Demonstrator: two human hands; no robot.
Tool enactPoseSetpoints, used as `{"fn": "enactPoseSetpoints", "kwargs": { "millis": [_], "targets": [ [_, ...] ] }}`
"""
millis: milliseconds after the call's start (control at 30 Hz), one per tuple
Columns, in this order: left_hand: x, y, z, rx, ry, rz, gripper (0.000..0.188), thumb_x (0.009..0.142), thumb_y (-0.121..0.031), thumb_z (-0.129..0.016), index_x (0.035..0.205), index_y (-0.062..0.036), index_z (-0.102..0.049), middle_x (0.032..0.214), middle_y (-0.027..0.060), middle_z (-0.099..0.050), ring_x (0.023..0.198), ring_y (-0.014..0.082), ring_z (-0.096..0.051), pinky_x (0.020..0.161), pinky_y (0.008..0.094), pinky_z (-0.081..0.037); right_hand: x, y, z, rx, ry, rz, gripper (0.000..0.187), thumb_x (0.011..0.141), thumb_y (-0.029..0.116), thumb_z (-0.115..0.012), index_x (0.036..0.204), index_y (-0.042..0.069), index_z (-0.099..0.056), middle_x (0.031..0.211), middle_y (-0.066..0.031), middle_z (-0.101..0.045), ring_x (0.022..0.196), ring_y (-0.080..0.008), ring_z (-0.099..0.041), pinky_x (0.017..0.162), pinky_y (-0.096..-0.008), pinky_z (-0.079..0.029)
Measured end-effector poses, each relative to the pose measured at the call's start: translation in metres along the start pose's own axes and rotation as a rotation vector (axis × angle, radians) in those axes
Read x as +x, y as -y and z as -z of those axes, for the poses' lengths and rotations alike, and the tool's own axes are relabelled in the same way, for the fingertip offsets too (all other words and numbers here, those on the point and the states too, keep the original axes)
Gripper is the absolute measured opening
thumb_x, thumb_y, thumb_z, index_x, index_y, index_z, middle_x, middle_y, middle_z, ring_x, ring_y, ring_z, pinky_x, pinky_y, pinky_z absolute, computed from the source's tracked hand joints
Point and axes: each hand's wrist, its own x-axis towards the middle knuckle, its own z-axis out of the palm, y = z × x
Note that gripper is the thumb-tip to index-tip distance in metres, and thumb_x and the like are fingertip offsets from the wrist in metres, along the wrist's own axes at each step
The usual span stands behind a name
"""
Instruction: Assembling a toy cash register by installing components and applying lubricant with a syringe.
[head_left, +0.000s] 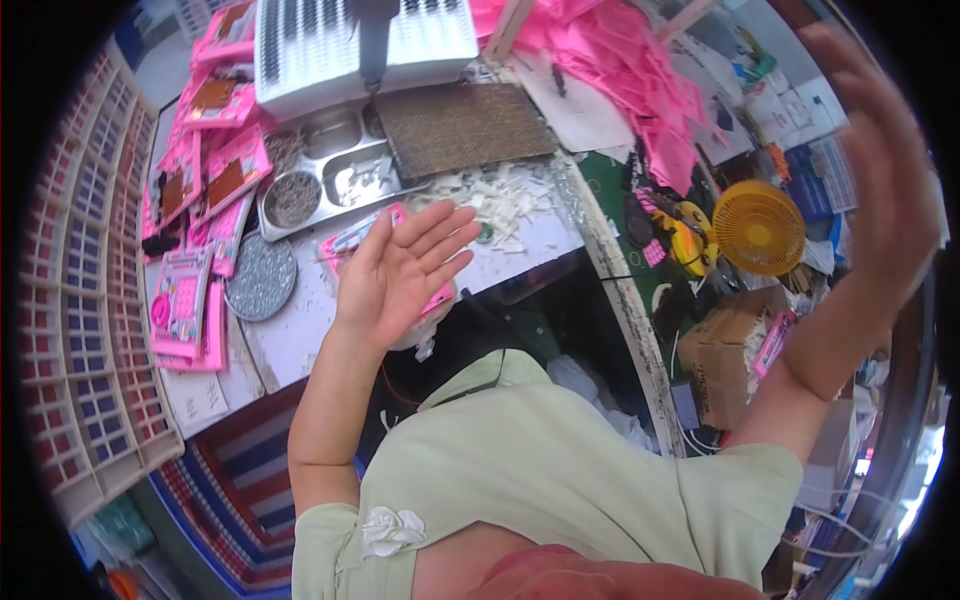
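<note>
My left hand [400,270] is raised over the near part of the white worktable, palm up, fingers stretched out and nothing in it. Behind it, partly hidden, lies a pink plastic casing [338,262] with small parts. My right hand [885,160] is lifted high at the far right, away from the table; it is somewhat blurred, its fingers extended, and no object shows in it. Beyond my left hand is a steel compartment tray [330,222] holding small metal pieces. White plastic scraps [505,200] are strewn to its right.
At the left, pink toy casings [180,300] are piled beside a round dish of small grey pieces [262,278] and a tall plastic crate [100,250]. A brown board [465,130] and white rack [310,50] stand farther back. At right are a yellow basket [758,228] and cardboard box [715,350].
</note>
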Motion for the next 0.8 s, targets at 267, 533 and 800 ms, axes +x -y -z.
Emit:
{"fn": "enactPoseSetpoints", "kwargs": {
  "millis": [267, 533, 800],
  "targets": [
    [-0.004, 0.037, 0.006, -0.211, 0.071, 0.066, 0.094, 0.099, -0.072, -0.018, 0.150, 0.0053, -0.034, 0.149, 0.0228, -0.045, 0.142, 0.0339, -0.040, 0.118, 0.0481, -0.029, -0.082, 0.144, -0.188, 0.674, 0.403, 0.158, 0.087, 0.089, 0.065, -0.055, 0.148, 0.003, -0.042, 0.156, -0.0165, -0.039, 0.145, -0.0380, -0.034, 0.115, -0.0590, -0.026],
    [-0.092, 0.035, 0.017, 0.970, -0.169, -0.003, 0.043, 0.090, -0.014, -0.068, 0.128, 0.0042, -0.058, 0.120, 0.0144, -0.063, 0.108, 0.0236, -0.063, 0.095, 0.0346, -0.049, -0.184, 0.132, -0.254, 1.160, 0.525, -0.446, 0.033, 0.087, 0.021, -0.072, 0.114, 0.002, -0.069, 0.109, -0.0162, -0.070, 0.103, -0.0326, -0.065, 0.089, -0.0403, -0.051],
    [-0.108, 0.029, 0.065, 1.679, -0.913, -0.223, 0.018, 0.080, -0.008, -0.078, 0.085, -0.0002, -0.062, 0.077, 0.0057, -0.057, 0.067, 0.0136, -0.053, 0.061, 0.0264, -0.043, -0.203, 0.152, -0.272, 1.186, 0.498, -0.531, 0.014, 0.082, 0.007, -0.073, 0.096, 0.004, -0.073, 0.077, -0.0099, -0.068, 0.066, -0.0241, -0.063, 0.059, -0.0340, -0.049]
  ]
}}
